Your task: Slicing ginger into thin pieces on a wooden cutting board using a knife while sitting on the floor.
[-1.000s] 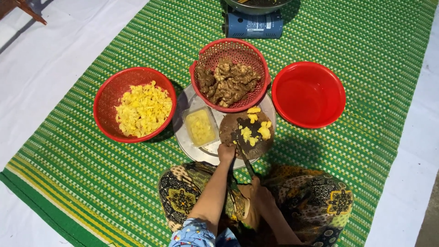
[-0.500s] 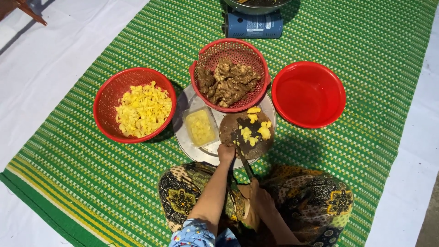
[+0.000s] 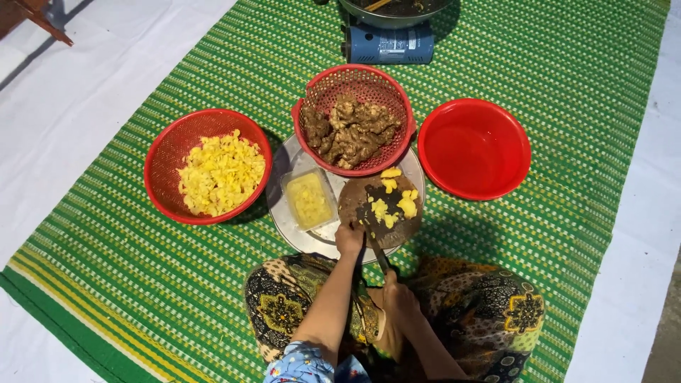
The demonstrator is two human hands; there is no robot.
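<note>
Wooden board overhangs the tray rim, so hard chopping could tip it. Your left hand pins yellow pieces on it with curled fingers just beside the knife clenched in your right hand; a slip cuts them.

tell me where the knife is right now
In the head view the knife lies low at centre, blade on the round cutting board, held by the right hand beside the left hand.

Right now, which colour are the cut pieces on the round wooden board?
Yellow. The cut pieces on the round dark wooden chopping board show best in the head view.
</note>
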